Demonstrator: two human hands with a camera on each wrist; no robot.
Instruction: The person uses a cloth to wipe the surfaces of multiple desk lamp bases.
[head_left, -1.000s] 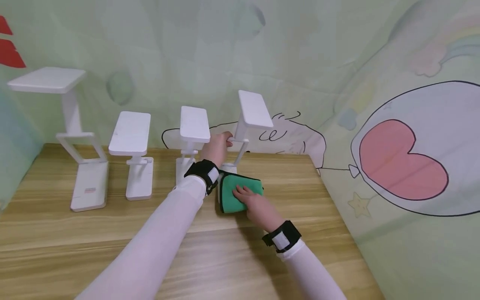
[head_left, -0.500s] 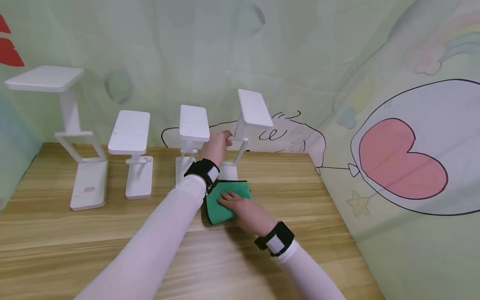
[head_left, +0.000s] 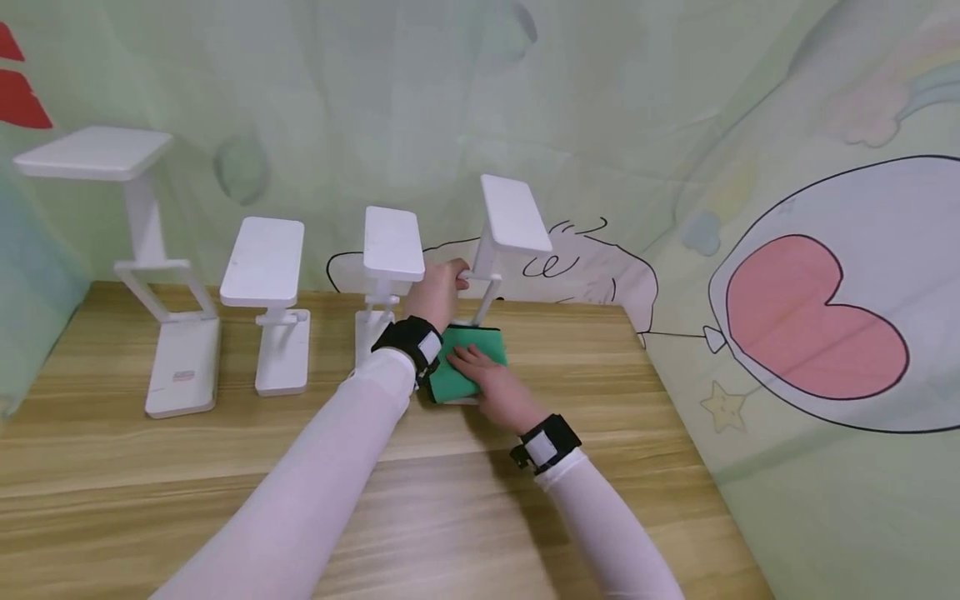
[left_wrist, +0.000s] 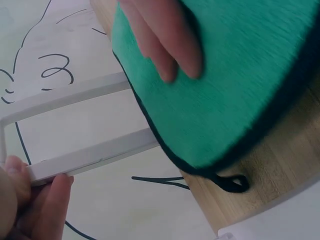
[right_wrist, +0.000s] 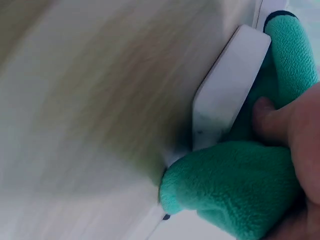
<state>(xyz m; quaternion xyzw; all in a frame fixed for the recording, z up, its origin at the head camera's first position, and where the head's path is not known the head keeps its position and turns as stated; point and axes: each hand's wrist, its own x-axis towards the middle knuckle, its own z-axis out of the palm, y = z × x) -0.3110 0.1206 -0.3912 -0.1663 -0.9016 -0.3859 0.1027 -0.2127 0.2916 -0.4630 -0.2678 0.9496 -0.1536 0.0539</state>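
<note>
Fingers press flat on green cloth.

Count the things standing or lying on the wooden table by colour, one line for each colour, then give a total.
White folding desk lamps: 4, tall one far left, short one next to it, third, fourth, gripped by the left hand
Green cloths: 1, green fleece cloth pressed by the right hand
Total: 5

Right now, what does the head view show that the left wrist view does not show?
Only the head view shows the three other white lamps, the wooden table and both arms. Only the left wrist view shows the cloth's black loop at the table edge. Both show the green cloth under the right hand and the left hand gripping the lamp's frame.
</note>
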